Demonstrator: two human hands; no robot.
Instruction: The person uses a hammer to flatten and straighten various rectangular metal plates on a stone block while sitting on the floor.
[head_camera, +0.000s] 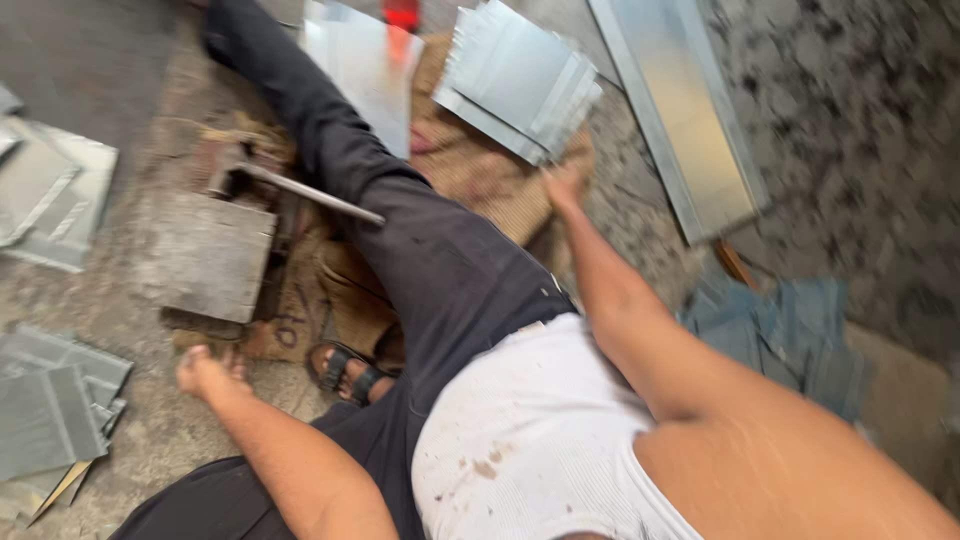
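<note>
I sit on the floor with one dark-trousered leg (400, 220) stretched ahead. My left hand (208, 370) rests low on the concrete floor, fingers curled, near a black sandal (345, 370); nothing shows in it. My right hand (562, 185) reaches forward and touches the burlap sack (490, 175) just below a stack of folded sheet-metal pieces (520, 80). Blur hides whether it grips anything. A hammer (290, 185) with a metal handle lies beside my leg, next to a flat metal block (205, 255).
More cut metal sheets lie at the left edge (45, 195) and lower left (50, 410). A long metal panel (690, 110) lies at the upper right, another sheet (365, 65) beyond my leg. Folded blue cloth (790, 335) sits to the right.
</note>
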